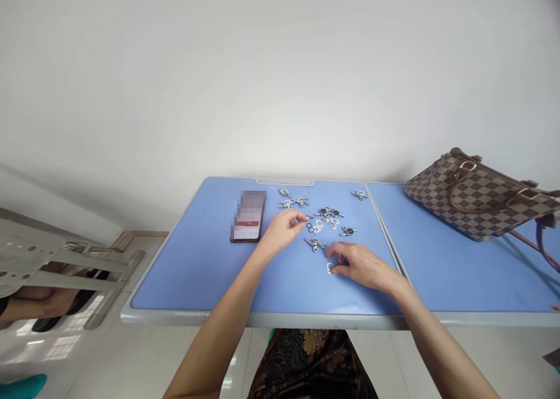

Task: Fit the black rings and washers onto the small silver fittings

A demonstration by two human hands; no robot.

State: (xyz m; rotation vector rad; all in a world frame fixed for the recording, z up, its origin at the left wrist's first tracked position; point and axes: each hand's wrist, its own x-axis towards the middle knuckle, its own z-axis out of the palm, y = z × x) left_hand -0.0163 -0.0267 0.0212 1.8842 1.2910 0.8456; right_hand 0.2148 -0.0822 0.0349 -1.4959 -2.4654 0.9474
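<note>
**What's around you?**

You sit at a blue folding desk (188, 276) with a grey rim, its two panels side by side. A brown checkered handbag (476, 198) rests on the right panel, and a phone (248, 217) with a blurred screen lies toward the far edge of the left one.

**And the small parts?**

Silver metal clasps (315, 244) and black rubber rings (310, 228) lie scattered across the middle of your left panel, thickest at the centre, with a few strays toward the far edge. Judging by how they lie, nothing looks finished: no sorted group stands apart, and most pieces remain loose and mixed.

**What are your fingers doing?**

Your left hand (282, 230) reaches into the cluster, its thumb and forefinger pressed close at the tips; I cannot tell whether they pinch anything. Your right hand (352, 265) sits nearer the desk's near edge, fingers curled down beside a small silver clasp (330, 267), and I cannot tell whether they grip it.
</note>
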